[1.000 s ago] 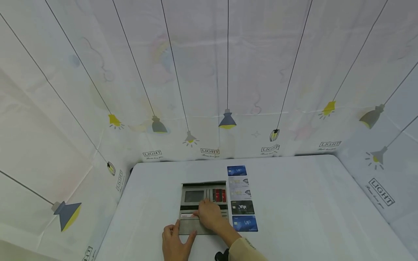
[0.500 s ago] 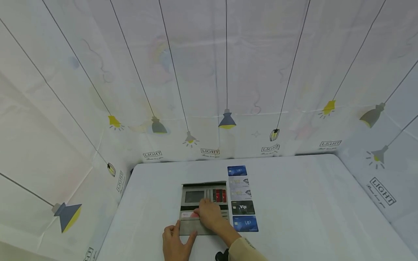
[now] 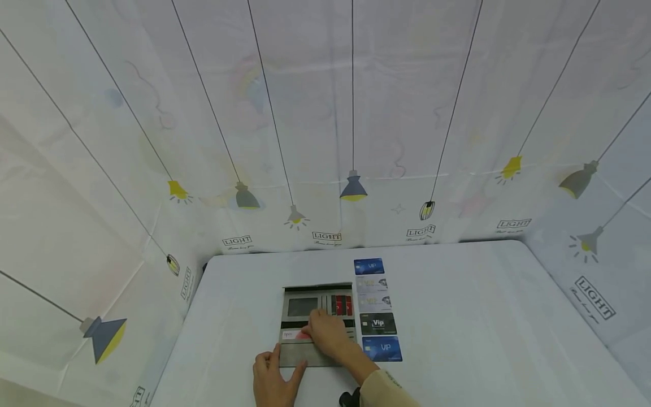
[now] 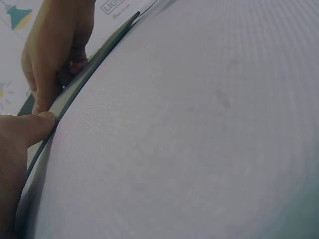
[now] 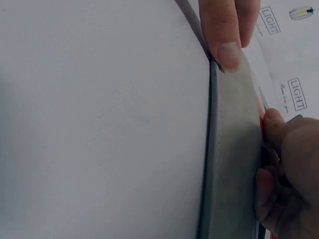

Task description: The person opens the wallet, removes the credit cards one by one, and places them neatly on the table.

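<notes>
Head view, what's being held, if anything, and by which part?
The right hand seems to pinch the white-and-red card by its red part, exact grip hidden; the left hand touches the wallet.

The wallet [image 3: 306, 353] beneath my right hand [image 3: 328, 334] looks like leather or imitation leather, matt, fairly smooth, stitched along its edge, with a plastic-looking window [image 3: 302, 307]. The card [image 3: 289, 334] I pinch and the loose cards [image 3: 378, 324] lined toward the worktop's [image 3: 483, 316] far edge look like smooth plastic. The worktop looks matt; my sleeve [image 3: 386, 390] is cloth.
</notes>
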Demonstrator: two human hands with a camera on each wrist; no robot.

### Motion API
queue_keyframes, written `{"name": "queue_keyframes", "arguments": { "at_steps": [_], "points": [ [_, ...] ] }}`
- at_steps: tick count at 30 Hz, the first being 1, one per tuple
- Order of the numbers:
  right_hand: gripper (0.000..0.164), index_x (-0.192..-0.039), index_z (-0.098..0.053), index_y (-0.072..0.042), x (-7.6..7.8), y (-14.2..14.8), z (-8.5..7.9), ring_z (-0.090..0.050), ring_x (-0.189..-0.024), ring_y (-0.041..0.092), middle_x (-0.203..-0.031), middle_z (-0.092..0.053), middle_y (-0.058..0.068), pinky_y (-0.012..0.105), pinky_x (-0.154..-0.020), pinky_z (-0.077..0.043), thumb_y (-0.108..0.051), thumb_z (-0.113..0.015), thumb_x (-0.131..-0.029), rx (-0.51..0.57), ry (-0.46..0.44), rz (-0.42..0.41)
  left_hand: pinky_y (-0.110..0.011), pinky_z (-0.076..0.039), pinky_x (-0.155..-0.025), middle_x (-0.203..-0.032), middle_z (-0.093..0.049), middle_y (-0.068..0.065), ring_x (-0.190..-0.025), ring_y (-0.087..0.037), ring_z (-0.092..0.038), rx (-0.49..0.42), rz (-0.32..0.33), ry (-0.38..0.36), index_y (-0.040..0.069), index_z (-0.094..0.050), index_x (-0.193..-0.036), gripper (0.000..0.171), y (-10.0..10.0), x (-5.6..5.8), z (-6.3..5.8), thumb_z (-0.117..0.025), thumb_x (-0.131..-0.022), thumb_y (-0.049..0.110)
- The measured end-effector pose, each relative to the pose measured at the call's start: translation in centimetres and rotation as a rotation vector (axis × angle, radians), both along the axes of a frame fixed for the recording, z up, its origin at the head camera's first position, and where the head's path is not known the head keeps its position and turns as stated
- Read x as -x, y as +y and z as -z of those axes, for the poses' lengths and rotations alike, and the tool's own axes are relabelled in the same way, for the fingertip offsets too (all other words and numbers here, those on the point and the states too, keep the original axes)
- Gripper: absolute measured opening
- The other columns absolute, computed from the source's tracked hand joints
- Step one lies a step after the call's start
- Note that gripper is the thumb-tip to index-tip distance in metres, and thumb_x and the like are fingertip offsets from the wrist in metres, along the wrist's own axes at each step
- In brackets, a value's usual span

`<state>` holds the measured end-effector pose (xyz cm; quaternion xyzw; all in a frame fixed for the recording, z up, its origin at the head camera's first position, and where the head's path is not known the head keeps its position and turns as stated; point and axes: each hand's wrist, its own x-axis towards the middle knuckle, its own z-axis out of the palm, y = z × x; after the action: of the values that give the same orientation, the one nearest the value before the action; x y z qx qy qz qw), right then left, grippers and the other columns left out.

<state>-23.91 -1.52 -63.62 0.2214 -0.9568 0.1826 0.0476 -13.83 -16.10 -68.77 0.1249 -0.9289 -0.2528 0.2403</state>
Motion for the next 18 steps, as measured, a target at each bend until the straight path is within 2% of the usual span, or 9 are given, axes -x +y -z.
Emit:
{"name": "queue_keyframes", "arguments": {
  "at_steps": [4, 6, 9, 18],
  "points": [
    [0.024, -0.085, -0.058, -0.018, 0.3, 0.7, -0.4, -0.046, -0.064, 0.006, -0.079, -0.053, -0.006, 0.026, -0.056, -0.040, -0.037, -0.065, -0.096, 0.092, -0.146, -0.045, -0.036, -0.041, -0.070, -0.096, -0.047, -0.005, -0.085, -0.017, -0.045, 0.006, 0.006, 0.012, 0.001, -0.068, -0.123, 0.079, 0.0, 0.0, 0.0, -0.085, -0.069, 0.056],
    [0.021, -0.086, -0.060, -0.020, 0.5, 1.0, -0.3, -0.045, -0.066, 0.004, -0.081, -0.054, -0.008, 0.024, -0.059, -0.040, -0.037, -0.066, -0.096, 0.120, -0.186, -0.066, -0.035, -0.041, -0.069, -0.096, -0.047, -0.005, -0.084, -0.017, -0.044, 0.009, 0.008, 0.014, 0.001, -0.068, -0.123, 0.079, -0.1, 0.0, 0.0, -0.085, -0.069, 0.056],
    [0.018, -0.088, -0.063, -0.020, 0.7, 1.4, -0.3, -0.046, -0.068, 0.002, -0.083, -0.057, -0.010, 0.023, -0.061, -0.042, -0.037, -0.067, -0.095, 0.159, -0.217, -0.096, -0.035, -0.041, -0.069, -0.096, -0.047, -0.006, -0.084, -0.017, -0.045, 0.013, 0.009, 0.021, 0.001, -0.069, -0.123, 0.079, -0.1, 0.0, 0.0, -0.086, -0.068, 0.056],
    [0.019, -0.091, -0.067, -0.019, 1.2, 2.1, 0.2, -0.046, -0.069, 0.000, -0.083, -0.059, -0.010, 0.021, -0.063, -0.043, -0.038, -0.069, -0.094, 0.211, -0.229, -0.145, -0.035, -0.041, -0.070, -0.096, -0.047, -0.005, -0.085, -0.016, -0.045, 0.008, 0.001, 0.017, 0.002, -0.069, -0.124, 0.079, 0.0, 0.0, 0.1, -0.086, -0.069, 0.056]
  ]
}}
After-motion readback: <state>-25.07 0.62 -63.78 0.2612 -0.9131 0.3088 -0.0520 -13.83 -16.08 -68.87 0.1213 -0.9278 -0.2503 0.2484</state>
